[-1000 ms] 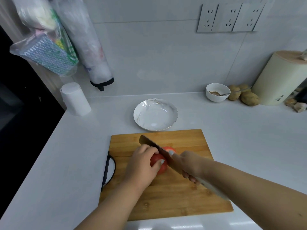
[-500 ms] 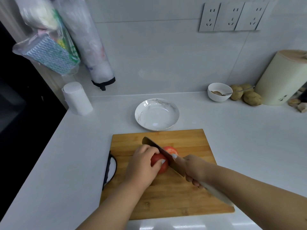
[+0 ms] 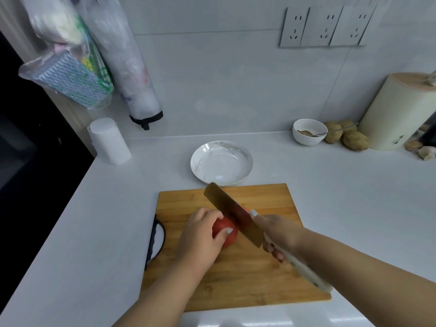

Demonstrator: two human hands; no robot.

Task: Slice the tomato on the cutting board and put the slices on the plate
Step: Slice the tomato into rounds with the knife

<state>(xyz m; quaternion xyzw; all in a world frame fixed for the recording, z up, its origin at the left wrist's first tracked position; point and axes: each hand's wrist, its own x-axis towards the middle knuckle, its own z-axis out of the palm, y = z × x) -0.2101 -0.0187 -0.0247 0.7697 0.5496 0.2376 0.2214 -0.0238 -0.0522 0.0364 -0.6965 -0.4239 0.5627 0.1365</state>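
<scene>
Spanning the frame from lower left to right edge, a white worktop (image 3: 330,197) meets a pale tiled wall carrying three sockets (image 3: 326,27) at upper right. At lower centre lies the wooden cutting board (image 3: 259,274), with the tomato (image 3: 227,231) on it. The left hand (image 3: 200,237) closes its grip on the tomato; the right hand (image 3: 278,232) grips the knife (image 3: 232,213). Above the board sits the plate (image 3: 221,162). Hanging bags (image 3: 94,57) occupy the upper left; a bowl (image 3: 309,131), potatoes (image 3: 346,136) and a canister (image 3: 398,112) stand at right.

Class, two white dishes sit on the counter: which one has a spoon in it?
The small bowl by the potatoes; the plate holds nothing.
</scene>
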